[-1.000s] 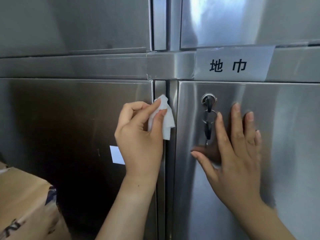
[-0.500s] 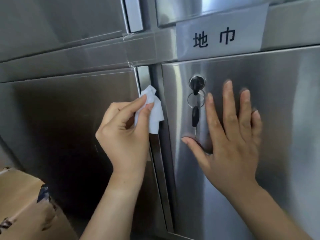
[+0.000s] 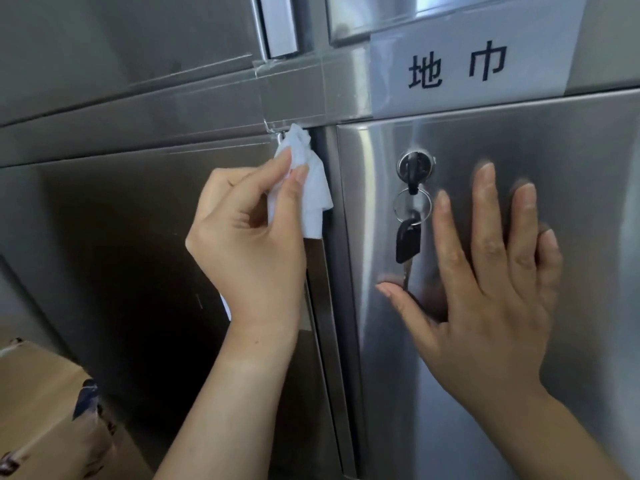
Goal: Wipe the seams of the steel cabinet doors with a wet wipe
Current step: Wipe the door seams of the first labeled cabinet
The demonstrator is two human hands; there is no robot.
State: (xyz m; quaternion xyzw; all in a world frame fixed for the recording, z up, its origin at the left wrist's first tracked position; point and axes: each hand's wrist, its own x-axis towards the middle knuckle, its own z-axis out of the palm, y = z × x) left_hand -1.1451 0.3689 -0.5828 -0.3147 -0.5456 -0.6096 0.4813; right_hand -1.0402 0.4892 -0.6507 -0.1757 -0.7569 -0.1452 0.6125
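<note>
My left hand (image 3: pixel 249 237) pinches a crumpled white wet wipe (image 3: pixel 308 181) between thumb and forefinger. The wipe's tip presses into the top of the vertical seam (image 3: pixel 329 306) between the two lower steel doors, right under the horizontal rail. My right hand (image 3: pixel 485 282) lies flat with spread fingers on the right steel door (image 3: pixel 571 202), just right of its lock. The left steel door (image 3: pixel 121 254) looks dark with reflection.
A key (image 3: pixel 408 240) on a ring hangs from the lock (image 3: pixel 414 164) beside my right thumb. A taped paper label (image 3: pixel 460 64) with two black characters sits on the rail above. A brown cardboard box (image 3: pixel 45 410) stands at the lower left.
My left hand has carried the wipe upward along the vertical seam to its top corner. My right hand has stayed flat on the right door. The view has tilted and moved closer.
</note>
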